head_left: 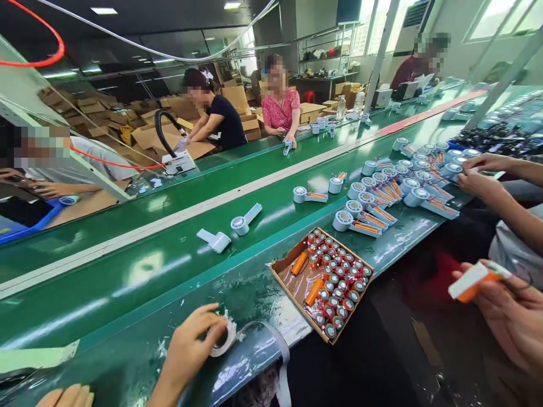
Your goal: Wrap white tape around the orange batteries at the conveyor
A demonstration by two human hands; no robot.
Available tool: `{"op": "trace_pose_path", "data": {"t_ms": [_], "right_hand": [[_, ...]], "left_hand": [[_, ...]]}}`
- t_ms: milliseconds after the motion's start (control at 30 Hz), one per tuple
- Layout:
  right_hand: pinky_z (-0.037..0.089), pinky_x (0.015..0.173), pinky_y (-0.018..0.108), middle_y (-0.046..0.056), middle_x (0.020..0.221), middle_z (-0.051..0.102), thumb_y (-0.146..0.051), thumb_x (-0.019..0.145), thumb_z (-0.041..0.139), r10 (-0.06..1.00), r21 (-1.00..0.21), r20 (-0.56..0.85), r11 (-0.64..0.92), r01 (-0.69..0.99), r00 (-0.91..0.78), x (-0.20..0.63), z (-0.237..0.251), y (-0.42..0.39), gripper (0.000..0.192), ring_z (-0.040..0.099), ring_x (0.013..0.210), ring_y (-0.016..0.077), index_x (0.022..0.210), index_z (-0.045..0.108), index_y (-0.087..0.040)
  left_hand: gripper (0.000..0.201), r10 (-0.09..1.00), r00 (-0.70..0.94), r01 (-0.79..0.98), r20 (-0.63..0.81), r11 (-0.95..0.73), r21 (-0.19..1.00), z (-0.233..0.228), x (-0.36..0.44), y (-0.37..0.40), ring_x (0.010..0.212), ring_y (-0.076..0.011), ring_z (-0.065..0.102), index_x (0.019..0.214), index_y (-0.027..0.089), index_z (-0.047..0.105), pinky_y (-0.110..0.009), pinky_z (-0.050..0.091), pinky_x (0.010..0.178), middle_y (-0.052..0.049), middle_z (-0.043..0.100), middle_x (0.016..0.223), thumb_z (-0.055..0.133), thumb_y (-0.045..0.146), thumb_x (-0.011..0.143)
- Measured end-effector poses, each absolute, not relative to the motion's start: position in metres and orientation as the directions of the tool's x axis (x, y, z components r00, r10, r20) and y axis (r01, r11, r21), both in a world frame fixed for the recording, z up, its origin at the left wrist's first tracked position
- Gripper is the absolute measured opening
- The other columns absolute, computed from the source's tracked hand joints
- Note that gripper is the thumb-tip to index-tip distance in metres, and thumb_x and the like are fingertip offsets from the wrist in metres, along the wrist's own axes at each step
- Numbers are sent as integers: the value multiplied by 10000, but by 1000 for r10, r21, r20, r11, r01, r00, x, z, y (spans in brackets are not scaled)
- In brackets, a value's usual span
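While left hand (190, 345) pinches tape roll (224, 339) on bench, right hand (513, 316) clamps white-orange part (475, 281).

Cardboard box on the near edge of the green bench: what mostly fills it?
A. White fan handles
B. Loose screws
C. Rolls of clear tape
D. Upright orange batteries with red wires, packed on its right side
D. The cardboard box holds rows of upright orange batteries with red wires along its right side, and two more lie flat in its bare left part. The person's left hand rests on a tape roll outside the box.
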State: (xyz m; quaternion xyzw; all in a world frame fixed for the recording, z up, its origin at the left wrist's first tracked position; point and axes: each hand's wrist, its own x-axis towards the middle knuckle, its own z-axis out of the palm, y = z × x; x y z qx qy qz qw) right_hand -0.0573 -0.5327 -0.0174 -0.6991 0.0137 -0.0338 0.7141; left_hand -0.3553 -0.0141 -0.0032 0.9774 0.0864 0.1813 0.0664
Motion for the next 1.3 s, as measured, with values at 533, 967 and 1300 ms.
{"op": "trace_pose_path", "data": {"t_ms": [533, 967, 1300], "right_hand": [[649, 888, 402, 96, 1145, 747, -413, 695, 922, 41, -978, -11, 206, -19, 999, -51, -8, -435, 671, 743, 996, 304, 1296, 669, -255], [481, 785, 257, 57, 948, 763, -270, 939, 727, 951, -392, 161, -183, 901, 263, 92, -1, -142, 124, 713, 890, 211, 1022, 707, -179], [548, 804, 326, 107, 859, 766, -238, 821, 789, 979, -246, -21, -202, 948, 203, 86, 12, -126, 209, 734, 794, 270, 1001, 774, -133]], "left_hand": [[256, 260, 923, 272, -284, -962, 2, 18, -29, 25, 1166, -238, 623, 1041, 158, 698, -480, 496, 1033, -93, 695, 1184, 679, 384, 923], [280, 271, 954, 298, -128, -908, 295, 17, -30, 31, 1100, -206, 666, 1125, 170, 694, -441, 518, 1010, -83, 722, 1182, 568, 385, 997], [244, 364, 930, 358, -44, -874, 328, 5, -6, 8, 1049, -205, 673, 1055, 156, 691, -439, 540, 971, -76, 719, 1091, 593, 369, 987]]}}
